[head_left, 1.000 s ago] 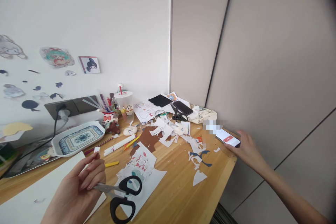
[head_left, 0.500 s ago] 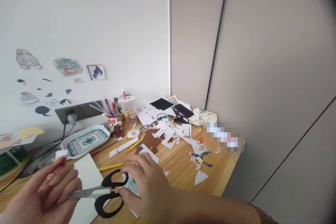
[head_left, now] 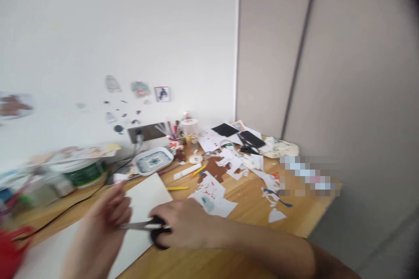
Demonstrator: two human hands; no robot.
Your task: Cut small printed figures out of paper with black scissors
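Observation:
My left hand (head_left: 109, 222) is raised over the white sheets at the lower left, its fingers curled round the blade end of the scissors. A small white piece of paper (head_left: 120, 177) shows at its raised fingertip. My right hand (head_left: 183, 224) is wrapped round the black handles of the scissors (head_left: 140, 226), whose blades point left. Below both hands lies a large white sheet (head_left: 150, 194). Beyond my right hand are paper pieces with red and teal marks (head_left: 211, 194). The view is blurred by motion.
A blue-patterned tray (head_left: 153, 160), a lidded cup (head_left: 190, 130) and a pen holder stand by the wall. Paper scraps (head_left: 234, 161), a phone (head_left: 252, 138) and other scissors lie at the back right. A green tub (head_left: 83, 174) and a black cable are on the left.
The view has swung left, bringing the tub and a red object into sight. My right hand has closed round the scissor handles, which it touched with spread fingers before.

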